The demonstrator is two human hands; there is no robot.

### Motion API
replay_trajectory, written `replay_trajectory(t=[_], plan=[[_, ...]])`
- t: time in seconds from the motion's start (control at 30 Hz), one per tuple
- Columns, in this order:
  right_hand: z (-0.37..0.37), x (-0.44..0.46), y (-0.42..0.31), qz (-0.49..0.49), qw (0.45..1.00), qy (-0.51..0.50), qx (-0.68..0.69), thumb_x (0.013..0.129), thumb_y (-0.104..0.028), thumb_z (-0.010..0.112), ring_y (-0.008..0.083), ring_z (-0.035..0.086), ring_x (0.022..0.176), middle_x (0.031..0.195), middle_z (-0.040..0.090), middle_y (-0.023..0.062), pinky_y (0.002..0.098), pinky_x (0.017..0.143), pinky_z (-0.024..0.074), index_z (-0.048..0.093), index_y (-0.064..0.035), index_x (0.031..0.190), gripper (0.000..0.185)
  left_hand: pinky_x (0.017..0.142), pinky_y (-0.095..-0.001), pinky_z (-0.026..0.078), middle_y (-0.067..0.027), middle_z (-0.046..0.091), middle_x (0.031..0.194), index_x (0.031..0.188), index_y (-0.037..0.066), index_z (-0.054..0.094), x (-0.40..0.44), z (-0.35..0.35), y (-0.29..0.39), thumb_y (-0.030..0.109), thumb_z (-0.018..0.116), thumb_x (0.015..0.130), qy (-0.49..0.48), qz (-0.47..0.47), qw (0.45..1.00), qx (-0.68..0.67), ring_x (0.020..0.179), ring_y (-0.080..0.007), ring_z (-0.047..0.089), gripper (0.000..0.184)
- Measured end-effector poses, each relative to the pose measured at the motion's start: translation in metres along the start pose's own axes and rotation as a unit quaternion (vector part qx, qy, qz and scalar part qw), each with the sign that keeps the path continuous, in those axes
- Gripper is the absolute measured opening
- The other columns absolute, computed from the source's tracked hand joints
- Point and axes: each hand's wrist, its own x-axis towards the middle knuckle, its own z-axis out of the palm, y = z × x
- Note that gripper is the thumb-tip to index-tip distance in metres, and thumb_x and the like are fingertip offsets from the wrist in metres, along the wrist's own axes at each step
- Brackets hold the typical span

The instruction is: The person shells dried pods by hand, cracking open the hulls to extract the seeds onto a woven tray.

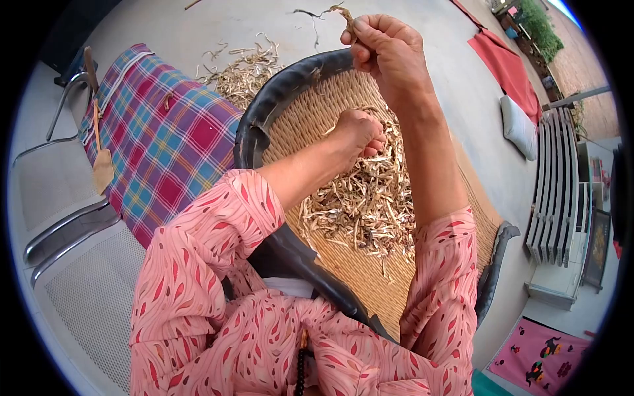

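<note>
A large woven basket (343,261) with a black rim lies across my lap, holding a heap of dry, pale pods and husks (360,204). My left hand (362,134) is closed low over the heap's upper part, and whatever its curled fingers hold is hidden. Above the basket's far rim, my right hand (389,49) is raised and pinches a dry, twisted brown plant piece (343,14) between thumb and fingers. Both forearms come out of pink patterned sleeves.
Loose husks (247,72) lie on the floor beyond the rim. At left are a plaid cloth (172,132), a wooden spoon (103,168) and metal chairs (92,297). A white cushion (518,127) and stacked grey slats (553,191) are at right.
</note>
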Motion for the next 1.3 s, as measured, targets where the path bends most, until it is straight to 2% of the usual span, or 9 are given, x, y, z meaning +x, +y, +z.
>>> replay_trajectory(t=[0.17,0.27,0.4,0.53,0.77,1.03,1.17,1.27,1.3], plan=[[0.022,0.017,0.008,-0.010,0.999,-0.022,-0.040,0.088,-0.010,0.055,0.0043,0.047,0.054,0.072,0.060,0.0053,0.0189,0.048,0.0390,0.058,-0.0008,0.081,0.012,0.039,-0.0228,0.040,-0.0067,0.055,0.063,0.078,0.000,0.057,0.001,0.013,-0.012,0.011,0.056,0.078,-0.111,0.041,0.991,0.064,0.046,-0.0115,0.048,0.011],[0.038,0.034,0.032,-0.029,0.982,-0.038,-0.185,0.083,-0.006,0.056,0.0087,0.052,0.051,0.067,0.061,0.0064,0.0203,0.046,0.0415,0.058,0.0020,0.077,0.010,0.072,-0.0335,0.047,-0.0083,0.060,0.103,0.112,0.003,0.054,-0.023,0.011,0.001,0.013,0.062,0.080,-0.208,0.034,0.962,0.176,0.092,-0.0172,0.056,0.035],[0.031,0.026,0.034,0.068,0.991,-0.033,-0.110,0.087,-0.011,0.056,0.0057,0.048,0.051,0.071,0.060,0.0040,0.0199,0.048,0.0401,0.059,-0.0007,0.081,0.012,0.077,-0.0446,0.045,-0.0166,0.060,0.105,0.107,0.002,0.059,-0.029,0.008,-0.014,0.005,0.055,0.076,-0.112,0.266,0.669,0.685,0.099,-0.0266,0.057,0.031],[0.006,0.006,0.026,0.059,0.998,0.012,-0.030,0.085,-0.005,0.056,0.0059,0.049,0.053,0.067,0.059,0.0049,0.0189,0.047,0.0403,0.059,0.0001,0.079,0.008,0.056,-0.0348,0.049,-0.0109,0.060,0.081,0.083,0.007,0.062,-0.006,-0.013,0.015,0.005,0.061,0.069,0.093,0.302,0.497,0.808,0.075,-0.0230,0.062,0.014],[-0.010,-0.036,0.000,-0.005,0.998,0.045,0.050,0.088,-0.007,0.055,0.0053,0.049,0.054,0.073,0.061,0.0060,0.0185,0.050,0.0405,0.059,0.0009,0.085,0.009,0.057,-0.0338,0.050,-0.0124,0.058,0.091,0.093,0.003,0.062,0.016,-0.035,0.024,0.007,0.061,0.073,0.181,0.295,0.439,0.829,0.079,-0.0228,0.063,0.020],[-0.034,-0.076,-0.008,-0.046,0.979,0.083,0.178,0.089,-0.005,0.053,0.0066,0.047,0.056,0.080,0.059,0.0092,0.0202,0.049,0.0411,0.054,0.0025,0.092,0.008,0.059,-0.0355,0.052,-0.0164,0.061,0.091,0.084,0.001,0.064,0.017,-0.041,0.030,0.007,0.065,0.071,0.170,0.255,0.448,0.840,0.077,-0.0258,0.064,0.015],[-0.053,-0.107,0.018,-0.031,0.960,0.181,0.212,0.086,-0.005,0.056,0.0071,0.046,0.057,0.079,0.056,0.0068,0.0206,0.051,0.0418,0.052,0.0020,0.100,0.016,0.057,-0.0308,0.051,-0.0142,0.061,0.080,0.080,0.000,0.057,0.010,-0.035,0.035,0.000,0.055,0.078,0.066,0.312,0.613,0.722,0.066,-0.0195,0.062,0.003],[-0.066,-0.122,0.043,-0.003,0.951,0.231,0.207,0.086,-0.005,0.057,0.0063,0.046,0.058,0.078,0.055,0.0029,0.0199,0.051,0.0412,0.052,0.0044,0.107,0.024,0.057,-0.0252,0.051,-0.0097,0.059,0.081,0.093,-0.002,0.052,0.000,-0.023,0.034,0.001,0.048,0.086,-0.104,0.188,0.907,0.363,0.064,-0.0135,0.060,0.008],[-0.067,-0.128,0.049,0.004,0.952,0.236,0.195,0.086,-0.005,0.057,0.0060,0.046,0.058,0.077,0.054,0.0020,0.0197,0.051,0.0407,0.053,0.0046,0.107,0.024,0.056,-0.0212,0.050,-0.0078,0.058,0.083,0.108,-0.004,0.044,-0.004,-0.018,0.036,0.005,0.045,0.091,-0.159,0.150,0.925,0.312,0.065,-0.0100,0.060,0.019]])
